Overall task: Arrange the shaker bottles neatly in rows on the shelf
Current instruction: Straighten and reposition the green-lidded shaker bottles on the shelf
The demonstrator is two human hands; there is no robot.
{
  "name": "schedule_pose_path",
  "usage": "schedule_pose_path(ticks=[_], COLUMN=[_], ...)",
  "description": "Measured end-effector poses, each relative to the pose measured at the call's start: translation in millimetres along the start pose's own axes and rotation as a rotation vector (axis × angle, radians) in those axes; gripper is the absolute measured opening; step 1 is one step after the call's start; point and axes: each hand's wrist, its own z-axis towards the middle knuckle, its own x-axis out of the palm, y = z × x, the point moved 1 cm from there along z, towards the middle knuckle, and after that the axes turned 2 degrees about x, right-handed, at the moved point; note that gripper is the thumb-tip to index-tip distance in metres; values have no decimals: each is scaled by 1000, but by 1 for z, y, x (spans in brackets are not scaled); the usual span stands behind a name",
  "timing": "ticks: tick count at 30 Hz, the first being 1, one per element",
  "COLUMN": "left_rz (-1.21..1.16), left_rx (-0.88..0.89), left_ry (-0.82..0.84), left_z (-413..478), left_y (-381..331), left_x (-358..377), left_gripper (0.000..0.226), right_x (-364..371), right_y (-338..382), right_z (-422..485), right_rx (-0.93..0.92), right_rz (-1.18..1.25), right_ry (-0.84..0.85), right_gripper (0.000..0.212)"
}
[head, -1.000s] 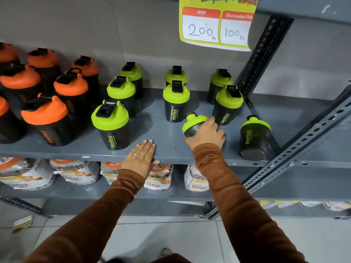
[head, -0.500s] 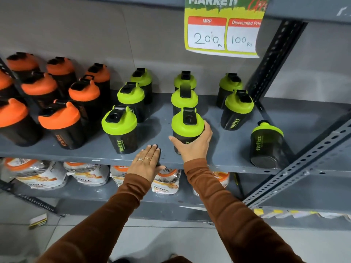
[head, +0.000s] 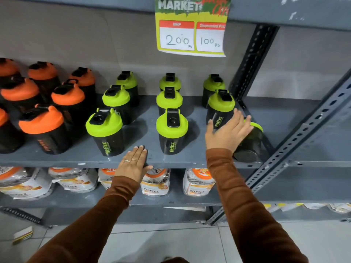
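Shaker bottles [head: 171, 130] on grey shelf [head: 190, 162] | left hand [head: 133, 164] flat, grip apart; right hand [head: 227, 132] grip apart | tiled floor [head: 171, 242]

The single head-worn camera looked forward and steeply down, close to the grey shelf [head: 190, 114], with tiled floor [head: 171, 243] showing beneath.

Bare shelf [head: 284, 118] right of the tilted bottle [head: 252, 143], open up to the slotted upright [head: 311, 122]. Left of it the right hand [head: 228, 131] blocks, w/ an upright bottle [head: 220, 112] just behind. Further left, clear lanes btwn green-lid columns; orange-lid bottles [head: 43, 128] packed tight.
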Motion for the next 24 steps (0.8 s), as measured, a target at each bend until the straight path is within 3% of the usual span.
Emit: schedule_pose_path(ticks=[4,7,10,14,19,24], left_rz=[28,-4,-28,-41,-77,-37], left_rx=[-11,-12,-39,-28,-22,-28], left_ry=[75,16,-16,-49,-28,14], left_z=[-1,-3,-3,-4,-5,-3], left_y=[1,-4,-6,-6,-4,-4], left_x=[-3,-11,-10,-8,-6,-5], left_gripper=[74,64,74,58,62,64], right_x=[0,2,0,-11,-13,-4], right_y=[-29,-50,-59,-59,-60,-57], right_z=[26,26,21,16,-6,-22], right_rx=[223,360,335,323,400,383], right_rz=[-424,-511,-519,-298,340,479], right_ry=[213,357,362,298,128,116], right_gripper=[72,69,71,93,100,96])
